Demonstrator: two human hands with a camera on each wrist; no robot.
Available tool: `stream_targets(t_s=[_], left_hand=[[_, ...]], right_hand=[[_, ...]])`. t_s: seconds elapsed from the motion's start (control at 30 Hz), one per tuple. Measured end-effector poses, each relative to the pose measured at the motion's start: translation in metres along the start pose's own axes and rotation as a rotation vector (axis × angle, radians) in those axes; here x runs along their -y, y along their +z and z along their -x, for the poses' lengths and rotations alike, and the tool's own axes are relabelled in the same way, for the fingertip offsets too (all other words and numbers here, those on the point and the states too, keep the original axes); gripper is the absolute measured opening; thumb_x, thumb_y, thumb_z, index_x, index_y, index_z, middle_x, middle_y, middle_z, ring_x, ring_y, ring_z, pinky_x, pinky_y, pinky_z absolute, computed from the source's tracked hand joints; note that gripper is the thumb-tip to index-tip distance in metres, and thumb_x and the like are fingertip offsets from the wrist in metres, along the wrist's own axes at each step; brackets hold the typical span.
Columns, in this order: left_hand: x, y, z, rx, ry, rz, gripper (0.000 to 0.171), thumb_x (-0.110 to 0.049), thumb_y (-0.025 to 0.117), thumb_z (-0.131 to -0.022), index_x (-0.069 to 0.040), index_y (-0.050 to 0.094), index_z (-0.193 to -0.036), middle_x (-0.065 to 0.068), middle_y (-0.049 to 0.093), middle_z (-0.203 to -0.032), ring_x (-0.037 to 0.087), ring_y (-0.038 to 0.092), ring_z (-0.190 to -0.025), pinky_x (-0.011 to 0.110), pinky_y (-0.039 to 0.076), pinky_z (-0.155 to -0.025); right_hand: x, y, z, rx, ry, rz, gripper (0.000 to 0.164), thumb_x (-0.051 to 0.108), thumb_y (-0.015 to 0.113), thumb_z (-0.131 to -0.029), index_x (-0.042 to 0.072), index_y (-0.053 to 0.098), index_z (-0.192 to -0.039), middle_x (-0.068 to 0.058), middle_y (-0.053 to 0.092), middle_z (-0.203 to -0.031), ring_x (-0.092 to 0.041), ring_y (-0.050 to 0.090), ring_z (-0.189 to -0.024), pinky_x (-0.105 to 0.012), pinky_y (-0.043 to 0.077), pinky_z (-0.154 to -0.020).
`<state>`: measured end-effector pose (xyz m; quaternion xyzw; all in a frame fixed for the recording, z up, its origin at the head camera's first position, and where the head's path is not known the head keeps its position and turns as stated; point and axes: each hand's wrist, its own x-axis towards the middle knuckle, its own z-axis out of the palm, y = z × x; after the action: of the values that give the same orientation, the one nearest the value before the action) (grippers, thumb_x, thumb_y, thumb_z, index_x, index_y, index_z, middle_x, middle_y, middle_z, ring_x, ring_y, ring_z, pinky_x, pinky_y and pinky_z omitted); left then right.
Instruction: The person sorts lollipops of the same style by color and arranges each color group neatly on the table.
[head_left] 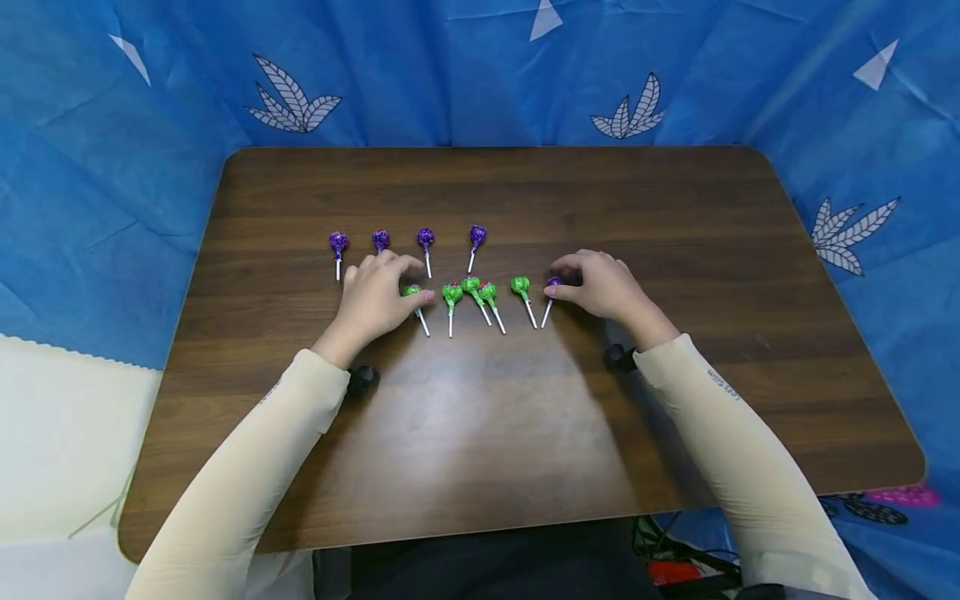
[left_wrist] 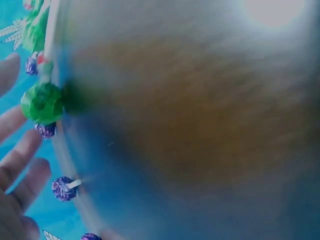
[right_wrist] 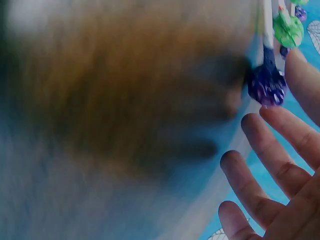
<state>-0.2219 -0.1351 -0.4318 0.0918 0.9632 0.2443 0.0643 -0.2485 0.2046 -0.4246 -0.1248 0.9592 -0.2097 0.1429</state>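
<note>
Wood-grain table (head_left: 450, 467), blue cloth (head_left: 405, 75) behind

From my remote seat I see the left hand (head_left: 375, 293) curved around one green lollipop (left_wrist: 42, 102), thumb and fingers spread and not closed on it. I have the right hand (head_left: 609, 288) at a purple lollipop (right_wrist: 267, 89) — its fingers are apart too, the candy lying beside the index fingertip and near the thumb; I cannot tell if they touch. Between the two sets of fingers lie four more green lollipops (head_left: 521, 286). Beyond the left fingers — some further right — runs a row of four purple ones (head_left: 425, 237).
</note>
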Motion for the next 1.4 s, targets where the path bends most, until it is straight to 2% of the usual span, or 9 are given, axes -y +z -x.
stream_targets(t_s=[0.13, 0.27, 0.5, 0.67, 0.8, 0.97, 1.13, 1.4], left_hand=[[0.0, 0.007, 0.008, -0.002, -0.033, -0.047, 0.042, -0.043, 0.072, -0.089, -0.018, 0.066, -0.122, 0.007, 0.066, -0.114, 0.033, 0.056, -0.106, 0.05, 0.035, -0.089], [-0.001, 0.01, 0.009, -0.005, -0.028, -0.057, 0.035, -0.04, 0.072, -0.09, -0.017, 0.069, -0.116, 0.007, 0.069, -0.109, 0.032, 0.059, -0.1, 0.05, 0.036, -0.089], [-0.002, 0.007, 0.008, -0.03, -0.009, -0.095, 0.032, -0.039, 0.075, -0.088, -0.015, 0.073, -0.109, 0.006, 0.073, -0.103, 0.031, 0.063, -0.094, 0.049, 0.037, -0.086], [-0.004, 0.004, 0.01, -0.038, -0.002, -0.106, 0.03, -0.039, 0.076, -0.086, -0.016, 0.075, -0.106, 0.006, 0.075, -0.105, 0.031, 0.065, -0.093, 0.048, 0.038, -0.084], [-0.006, 0.005, 0.01, -0.05, 0.001, -0.104, 0.031, -0.039, 0.077, -0.085, -0.016, 0.076, -0.106, 0.005, 0.075, -0.106, 0.031, 0.066, -0.095, 0.047, 0.037, -0.083], [-0.009, 0.006, 0.01, -0.047, 0.002, -0.111, 0.031, -0.04, 0.078, -0.084, -0.017, 0.077, -0.105, 0.004, 0.076, -0.106, 0.032, 0.067, -0.095, 0.047, 0.038, -0.083], [-0.009, 0.005, 0.008, -0.034, 0.003, -0.122, 0.029, -0.04, 0.078, -0.084, -0.018, 0.077, -0.103, 0.002, 0.076, -0.104, 0.031, 0.068, -0.095, 0.047, 0.038, -0.083], [-0.008, 0.004, 0.007, -0.03, -0.007, -0.125, 0.029, -0.04, 0.078, -0.083, -0.019, 0.077, -0.103, 0.0, 0.077, -0.103, 0.031, 0.068, -0.096, 0.047, 0.038, -0.084]], right_hand=[[0.002, 0.005, -0.003, -0.011, 0.002, -0.003, 0.039, 0.038, 0.074, -0.089, 0.012, 0.07, -0.119, -0.008, 0.069, -0.107, -0.026, 0.062, -0.101, -0.048, 0.043, -0.091], [0.002, 0.007, -0.003, -0.016, 0.014, -0.007, 0.034, 0.035, 0.075, -0.088, 0.011, 0.072, -0.111, -0.008, 0.07, -0.103, -0.025, 0.061, -0.095, -0.046, 0.044, -0.087], [0.004, 0.006, -0.004, -0.012, 0.001, -0.006, 0.032, 0.034, 0.075, -0.089, 0.01, 0.073, -0.111, -0.008, 0.071, -0.103, -0.025, 0.061, -0.093, -0.044, 0.046, -0.085], [0.006, -0.004, -0.008, -0.006, 0.015, -0.038, 0.033, 0.032, 0.073, -0.091, 0.01, 0.071, -0.116, -0.009, 0.069, -0.108, -0.026, 0.06, -0.097, -0.045, 0.045, -0.088], [0.006, -0.02, -0.022, -0.025, 0.034, -0.065, 0.035, 0.029, 0.071, -0.093, 0.008, 0.067, -0.122, -0.013, 0.067, -0.115, -0.029, 0.057, -0.104, -0.049, 0.044, -0.095], [0.004, -0.03, -0.048, 0.006, 0.085, -0.101, 0.037, 0.027, 0.069, -0.094, 0.007, 0.065, -0.125, -0.014, 0.064, -0.12, -0.031, 0.054, -0.109, -0.049, 0.044, -0.103], [0.004, -0.028, -0.066, 0.044, 0.129, -0.114, 0.037, 0.027, 0.068, -0.094, 0.009, 0.064, -0.127, -0.013, 0.062, -0.123, -0.031, 0.052, -0.111, -0.049, 0.044, -0.106], [0.004, -0.022, -0.077, 0.071, 0.161, -0.105, 0.039, 0.026, 0.067, -0.095, 0.011, 0.062, -0.131, -0.013, 0.06, -0.128, -0.032, 0.051, -0.116, -0.05, 0.04, -0.11]])
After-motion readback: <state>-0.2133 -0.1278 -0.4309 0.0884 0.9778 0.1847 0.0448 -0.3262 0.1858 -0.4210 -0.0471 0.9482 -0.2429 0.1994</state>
